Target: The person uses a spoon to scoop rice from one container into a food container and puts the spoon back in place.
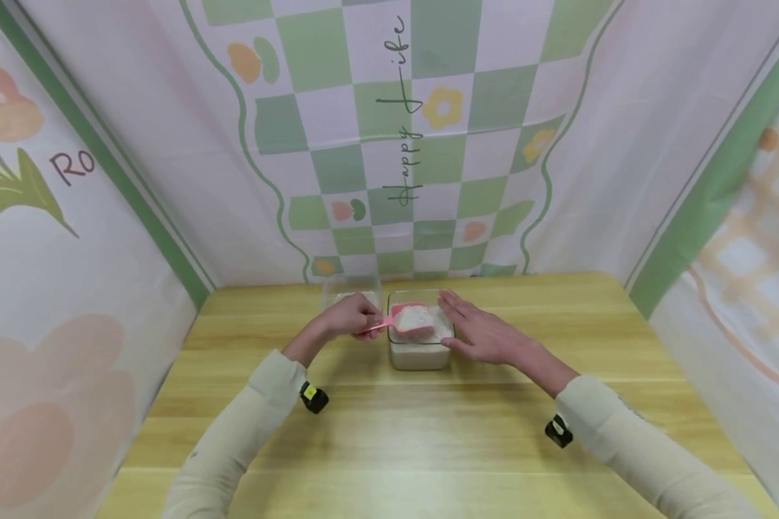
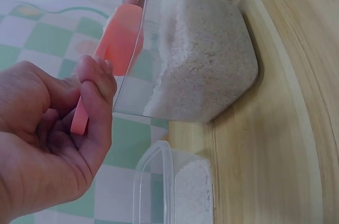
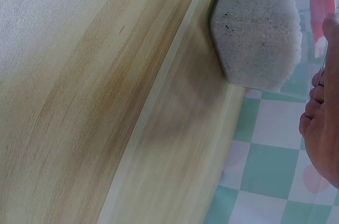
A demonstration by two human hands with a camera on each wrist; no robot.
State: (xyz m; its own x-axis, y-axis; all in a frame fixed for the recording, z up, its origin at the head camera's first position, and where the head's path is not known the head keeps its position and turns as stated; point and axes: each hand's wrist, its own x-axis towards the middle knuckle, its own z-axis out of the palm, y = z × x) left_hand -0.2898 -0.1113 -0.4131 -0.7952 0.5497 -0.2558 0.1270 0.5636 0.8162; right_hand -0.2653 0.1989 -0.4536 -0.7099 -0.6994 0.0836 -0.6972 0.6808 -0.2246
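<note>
Fingers of the left hand (image 1: pixel 353 316) are curled tight round a pink scoop (image 2: pixel 126 38), thumb pressed on the slim handle, and look, its bowl sits just to the right of that grip, heaped with white rice-like grains! It's level with the rim of a clear square container (image 1: pixel 420 358), right there between the two sets of fingers and holding more of the pale grains (image 2: pixel 209 54). Over on the other side, fingers of the right hand (image 1: pixel 487 336) lie extended and loosely spread along the container's right edge, thumb at the near corner, gripping no tool. Just beyond the left knuckles, partly hidden by them, stands a smaller clear tub (image 2: pixel 167 181), white grains in it too. Beneath all those fingers runs the wood-grain table (image 1: pixel 428 440), and well past the fingertips hangs a green-and-white checked cloth (image 1: pixel 389 115) with "Happy Life" lettered on it. Cream sleeves (image 1: pixel 266 393) reach to both wrists.
</note>
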